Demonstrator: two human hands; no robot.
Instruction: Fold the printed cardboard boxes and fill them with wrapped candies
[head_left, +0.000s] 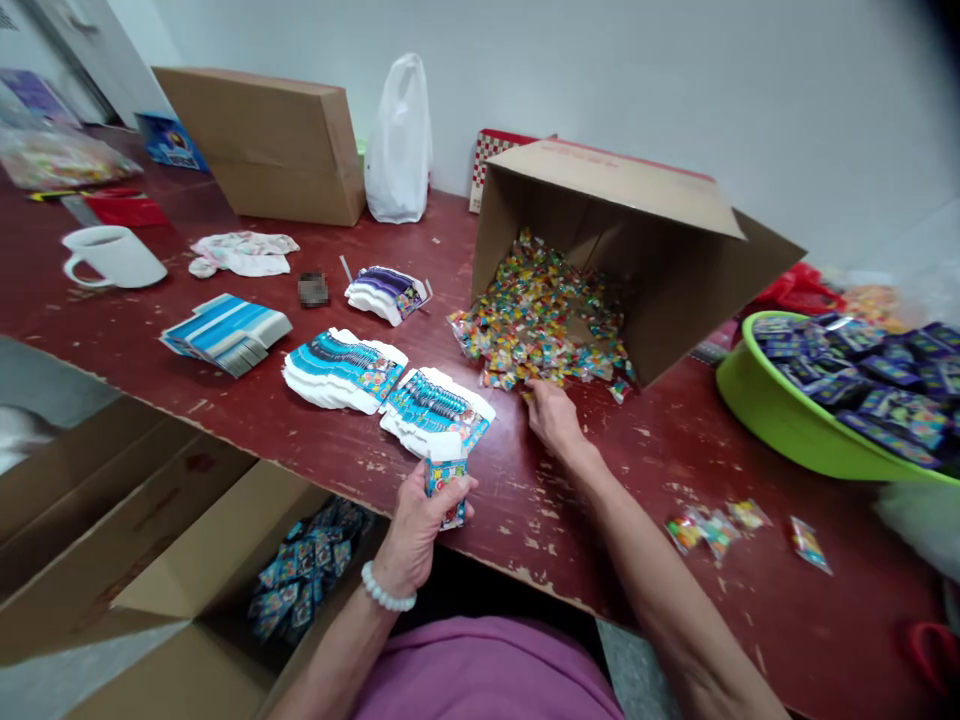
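My left hand [426, 515] grips a small blue printed carton [448, 478] with its white top flap standing up, near the table's front edge. Reaching to the near edge of a pile of wrapped candies [547, 310], my right hand [553, 418] has its fingers closed; what they pinch is too small to make out. The candies spill from a cardboard box [675, 290] lying on its side. Just beyond the left hand lie two fanned stacks of flat blue cartons, a nearer stack [439, 408] and a farther stack [345, 368].
A purple carton stack [386, 292], a blue-and-white stack [225, 330] and a white mug [116, 257] lie left. A green basin [750, 400] of purple packs stands right, near loose candy packets [712, 530]. Below the table edge, an open cardboard box [225, 540] holds filled blue cartons.
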